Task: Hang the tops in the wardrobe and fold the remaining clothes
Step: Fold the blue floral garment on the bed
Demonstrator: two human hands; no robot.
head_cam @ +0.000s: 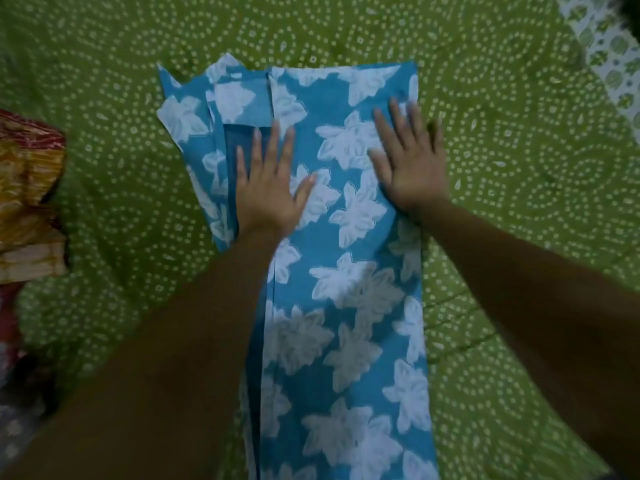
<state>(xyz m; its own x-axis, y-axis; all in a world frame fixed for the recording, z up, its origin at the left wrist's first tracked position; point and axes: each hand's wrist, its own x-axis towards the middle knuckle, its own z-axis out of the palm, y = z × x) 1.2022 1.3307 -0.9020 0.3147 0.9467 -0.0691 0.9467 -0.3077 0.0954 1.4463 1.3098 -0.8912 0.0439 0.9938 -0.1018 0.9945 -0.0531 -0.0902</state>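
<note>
A blue garment with white flower print (346, 289) lies flat and lengthwise on the green bedspread (121, 168), folded into a long narrow strip with loose flaps at its far left end. My left hand (270, 181) presses flat on the garment's left side, fingers straight and spread. My right hand (408, 157) lies flat on the right side, fingers straight, slightly blurred. Neither hand grips any cloth.
A crumpled pile of orange, red and yellow clothes (27, 192) sits at the left edge of the bed. A white cloth with green print (609, 64) shows at the top right corner.
</note>
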